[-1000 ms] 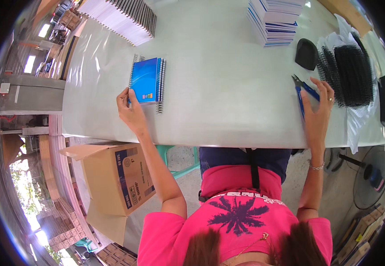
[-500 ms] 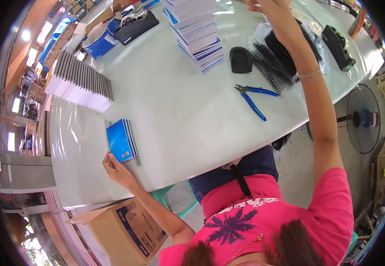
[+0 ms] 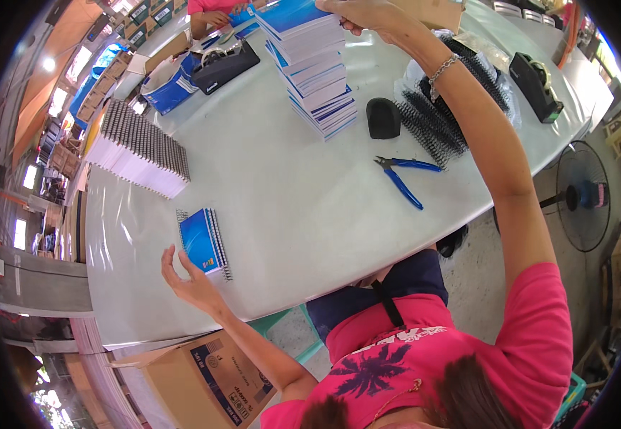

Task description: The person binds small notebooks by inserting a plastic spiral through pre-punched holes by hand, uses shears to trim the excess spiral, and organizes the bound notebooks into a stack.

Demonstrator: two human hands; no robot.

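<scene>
At the far side of the table, my right hand (image 3: pixel 368 16) pinches the near right corner of the top blue-covered booklet (image 3: pixel 289 16) on a tall stack of booklets (image 3: pixel 319 79). My left hand (image 3: pixel 192 280) is open, fingers spread, just off the near left edge of a small pile of blue spiral notebooks (image 3: pixel 200 239). Wire coils stick out along both sides of that pile. Blue-handled cutting pliers (image 3: pixel 403 182) lie with jaws apart right of centre. Beyond them are a dark rounded object (image 3: pixel 383 118) and a heap of black spiral coils (image 3: pixel 432 121).
A tall row of coil-bound notebooks (image 3: pixel 139 154) stands at the left. Tape dispensers sit at the far left (image 3: pixel 226 68) and far right (image 3: pixel 537 86), near a blue box (image 3: pixel 171 89). Across the table are another person's hands (image 3: pixel 217 18). A cardboard box (image 3: pixel 203 375) stands below the left edge.
My right hand has moved left from above the coils to the booklet stack and gripped the top booklet. My left hand has come off the notebooks and spread its fingers. The view has tilted up slightly.
</scene>
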